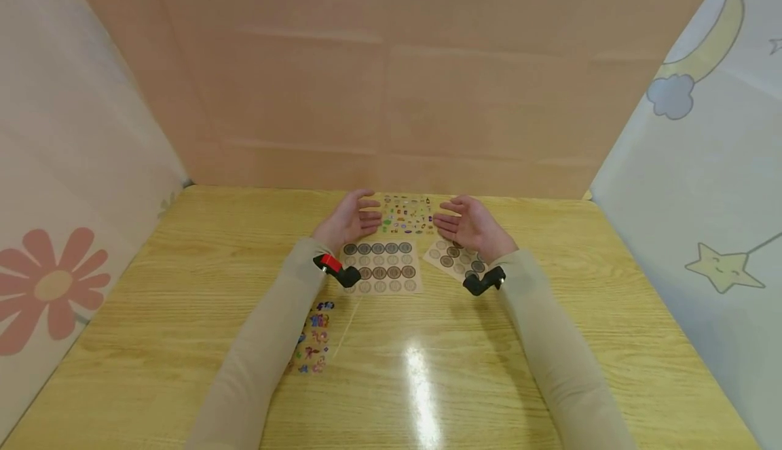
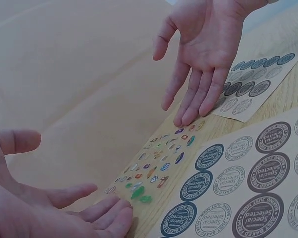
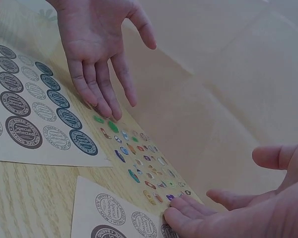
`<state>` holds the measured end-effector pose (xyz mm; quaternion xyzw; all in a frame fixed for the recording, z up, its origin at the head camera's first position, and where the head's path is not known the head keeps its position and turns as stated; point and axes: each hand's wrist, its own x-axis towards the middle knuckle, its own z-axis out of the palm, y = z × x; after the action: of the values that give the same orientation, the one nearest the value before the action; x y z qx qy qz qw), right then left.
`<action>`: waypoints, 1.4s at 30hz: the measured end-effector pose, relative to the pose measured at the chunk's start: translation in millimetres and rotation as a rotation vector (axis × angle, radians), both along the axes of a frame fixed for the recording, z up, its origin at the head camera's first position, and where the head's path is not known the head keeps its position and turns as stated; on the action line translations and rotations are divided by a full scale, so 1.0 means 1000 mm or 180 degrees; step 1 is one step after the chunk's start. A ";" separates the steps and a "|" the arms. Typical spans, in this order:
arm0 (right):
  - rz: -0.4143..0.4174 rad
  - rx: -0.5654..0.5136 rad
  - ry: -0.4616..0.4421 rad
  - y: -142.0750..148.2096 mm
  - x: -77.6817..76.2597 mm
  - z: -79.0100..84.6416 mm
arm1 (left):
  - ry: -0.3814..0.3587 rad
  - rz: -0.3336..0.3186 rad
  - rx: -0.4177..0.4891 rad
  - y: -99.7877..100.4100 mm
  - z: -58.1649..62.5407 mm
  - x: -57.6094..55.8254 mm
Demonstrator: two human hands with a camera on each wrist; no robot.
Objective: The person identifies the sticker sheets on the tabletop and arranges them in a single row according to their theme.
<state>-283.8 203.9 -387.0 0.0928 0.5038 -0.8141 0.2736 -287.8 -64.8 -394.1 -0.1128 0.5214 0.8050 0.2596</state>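
Observation:
A clear sheet of small colourful stickers (image 1: 406, 215) lies flat at the far edge of the table. At its left side is my left hand (image 1: 349, 222), fingers extended and palm turned inward. My right hand (image 1: 469, 225) mirrors it on the other side, its fingertips at the sheet's right edge. Both wrist views show straight fingers with nothing held in them. Just nearer lies a sheet of round "Special Selected" stickers (image 2: 258, 181), in dark and pale rows. A second, angled sheet of round stickers (image 3: 119, 213) is partly hidden beneath my right hand in the head view.
Another clear sheet with purple, blue and pink character stickers (image 1: 319, 338) lies beside my left forearm, which covers part of it. A tan backdrop (image 1: 391, 97) rises behind the wooden table (image 1: 611, 341). Printed cloth walls (image 1: 721, 185) stand at both sides.

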 end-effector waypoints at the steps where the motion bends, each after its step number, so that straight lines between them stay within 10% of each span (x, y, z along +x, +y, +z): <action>1: 0.0009 -0.0015 0.0001 0.000 0.001 0.001 | 0.0004 0.0016 0.0000 0.000 0.000 0.000; 30: -0.0603 -0.0587 -0.0385 -0.009 -0.004 -0.004 | -0.0162 0.0411 0.0348 0.002 -0.005 0.000; 42: -0.0556 -0.0515 -0.0510 -0.014 -0.003 -0.005 | 0.0030 0.0164 -0.0201 0.008 -0.018 0.003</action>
<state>-286.9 190.0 -392.4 0.1787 0.4031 -0.8627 0.2475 -285.1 -56.6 -412.3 -0.1305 0.5447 0.7951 0.2325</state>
